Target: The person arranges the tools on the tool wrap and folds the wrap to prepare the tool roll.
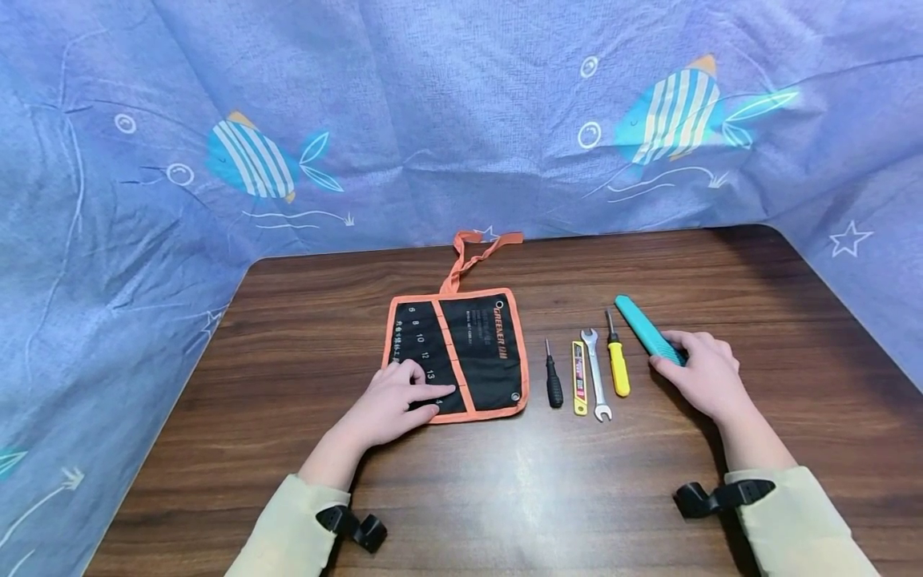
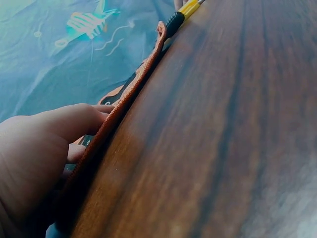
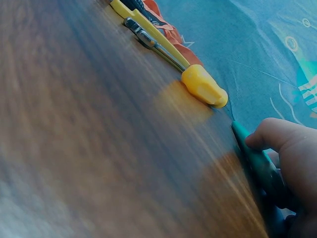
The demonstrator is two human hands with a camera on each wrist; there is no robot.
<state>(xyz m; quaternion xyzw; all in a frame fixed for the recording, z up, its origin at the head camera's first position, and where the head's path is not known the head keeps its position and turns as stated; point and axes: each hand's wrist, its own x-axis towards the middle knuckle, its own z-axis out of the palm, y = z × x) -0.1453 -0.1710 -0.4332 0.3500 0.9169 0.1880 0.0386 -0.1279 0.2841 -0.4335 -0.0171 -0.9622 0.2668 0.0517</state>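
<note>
A black tool pouch (image 1: 485, 336) with orange trim and numbered pockets lies flat on the table, its orange tie trailing to the back. On its near left part rests my left hand (image 1: 395, 401), index finger extended over the pockets and thumb at the front edge. My right hand (image 1: 703, 373) grips the near end of a long, flat teal tool (image 1: 645, 327) with a ridged section, thumb on its side. In the right wrist view, the teal tool (image 3: 257, 161) lies under the thumb and fingers. Its gripped end is partly hidden.
Between the hands lie a black-handled screwdriver (image 1: 553, 383), a narrow yellow packet (image 1: 579, 378), an open-ended wrench (image 1: 594, 377) and a yellow-handled screwdriver (image 1: 618, 367), side by side. A blue fish-print cloth (image 1: 447, 120) hangs behind the wooden table (image 1: 497, 497).
</note>
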